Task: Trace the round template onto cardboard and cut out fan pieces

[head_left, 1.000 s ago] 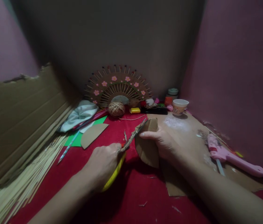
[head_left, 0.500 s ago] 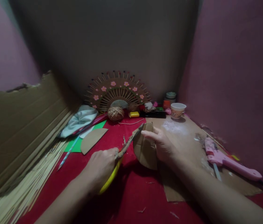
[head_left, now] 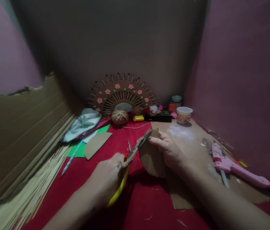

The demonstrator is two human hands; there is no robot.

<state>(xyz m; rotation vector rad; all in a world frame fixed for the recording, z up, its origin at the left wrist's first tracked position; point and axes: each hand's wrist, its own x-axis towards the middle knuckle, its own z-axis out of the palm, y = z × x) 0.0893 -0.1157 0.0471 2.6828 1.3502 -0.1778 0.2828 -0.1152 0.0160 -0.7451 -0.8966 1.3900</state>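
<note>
My left hand [head_left: 109, 174] is closed round the yellow-handled scissors [head_left: 118, 191], their blades pointing up and right. Along the blades hangs a ragged strip of cardboard [head_left: 135, 152], still at the edge of a rounded cardboard piece [head_left: 151, 158]. With thumb and fingers my right hand [head_left: 169, 148] grips that piece by its right side, the thumb lying close to the blade tips. Another cardboard piece [head_left: 97, 145], a half circle, lies to the left on green paper [head_left: 73, 151].
At the back stand a decorated fan [head_left: 124, 92], a ball of twine [head_left: 119, 117] and a paper cup [head_left: 184, 115]. A pink glue gun [head_left: 239, 169] lies right on a cardboard sheet [head_left: 182, 198]. Thin sticks [head_left: 34, 185] and a pencil [head_left: 72, 158] lie left.
Both hands, with the scissors and the cardboard piece, have shifted slightly right and down in view. The scissors' blades seem more spread, with more of the lower blade visible.
</note>
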